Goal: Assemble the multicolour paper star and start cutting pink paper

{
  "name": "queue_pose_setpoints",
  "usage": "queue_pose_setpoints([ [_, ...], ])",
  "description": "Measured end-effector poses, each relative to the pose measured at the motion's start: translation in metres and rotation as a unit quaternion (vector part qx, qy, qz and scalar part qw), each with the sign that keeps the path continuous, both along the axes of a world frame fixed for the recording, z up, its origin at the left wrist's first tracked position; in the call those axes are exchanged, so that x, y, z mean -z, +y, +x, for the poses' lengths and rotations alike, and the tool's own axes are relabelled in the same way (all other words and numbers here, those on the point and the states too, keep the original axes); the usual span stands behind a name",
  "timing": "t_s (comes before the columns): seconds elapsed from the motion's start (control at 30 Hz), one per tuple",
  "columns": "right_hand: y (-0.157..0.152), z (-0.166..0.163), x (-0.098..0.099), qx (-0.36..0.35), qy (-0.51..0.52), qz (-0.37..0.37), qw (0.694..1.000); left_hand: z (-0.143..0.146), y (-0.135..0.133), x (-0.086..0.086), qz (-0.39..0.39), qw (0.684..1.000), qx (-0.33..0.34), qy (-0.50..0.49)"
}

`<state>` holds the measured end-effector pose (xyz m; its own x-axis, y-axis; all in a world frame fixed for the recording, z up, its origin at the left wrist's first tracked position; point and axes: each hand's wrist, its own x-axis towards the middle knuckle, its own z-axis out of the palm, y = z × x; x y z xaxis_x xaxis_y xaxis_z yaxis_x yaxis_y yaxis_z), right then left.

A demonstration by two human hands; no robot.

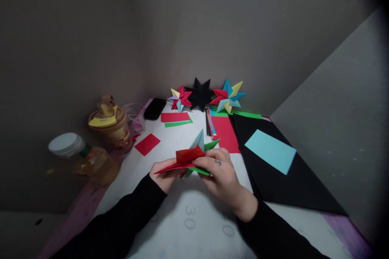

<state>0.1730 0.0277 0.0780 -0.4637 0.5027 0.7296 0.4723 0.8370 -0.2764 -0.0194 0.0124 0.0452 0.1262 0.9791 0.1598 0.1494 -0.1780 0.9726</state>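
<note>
Papercraft (pixel 190 156), held in the grip of left hand (pixel 163 183) and right hand (pixel 223 178), stretched lengthwise left to right, its long red tip (pixel 168 168) pointing left.

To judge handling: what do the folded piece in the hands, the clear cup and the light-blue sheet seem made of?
Folded piece: matte coloured paper, apparently; thin layers, crisp edges. Clear cup: transparent plastic or glass, unclear which; background shows through. Light-blue sheet: probably matte paper; flat, no shine.
</note>
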Motion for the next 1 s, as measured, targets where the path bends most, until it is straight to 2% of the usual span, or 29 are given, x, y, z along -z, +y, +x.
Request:
queue_pose_setpoints([
  [0.1,0.001,0.000,-0.002,0.015,0.001,-0.014,1.000,0.001,-0.002,-0.005,0.024,1.000,-0.005,-0.004],
  [0.3,0.000,0.001,-0.003,0.025,0.051,-0.106,0.993,0.002,-0.005,-0.002,0.067,0.997,0.008,0.031],
  [0.37,-0.001,0.000,0.001,0.037,0.085,-0.134,0.987,0.004,-0.005,-0.002,0.056,0.998,0.017,0.022],
  [0.5,-0.001,-0.002,0.010,0.073,0.193,-0.213,0.955,0.008,-0.005,-0.004,0.005,0.999,0.029,-0.018],
  [0.57,0.000,-0.002,0.011,0.080,0.178,-0.197,0.961,0.007,-0.003,-0.004,-0.006,0.999,0.035,-0.014],
  [0.7,0.003,-0.001,0.007,0.076,0.121,-0.108,0.984,0.003,0.000,0.001,-0.012,1.000,0.022,0.014],
  [0.87,0.006,0.000,0.005,0.026,0.099,-0.044,0.994,0.000,0.003,0.010,0.008,1.000,-0.026,-0.004],
  [1.0,0.007,-0.001,0.008,0.025,0.065,-0.009,0.998,-0.001,0.004,0.016,0.008,0.999,-0.035,-0.007],
])
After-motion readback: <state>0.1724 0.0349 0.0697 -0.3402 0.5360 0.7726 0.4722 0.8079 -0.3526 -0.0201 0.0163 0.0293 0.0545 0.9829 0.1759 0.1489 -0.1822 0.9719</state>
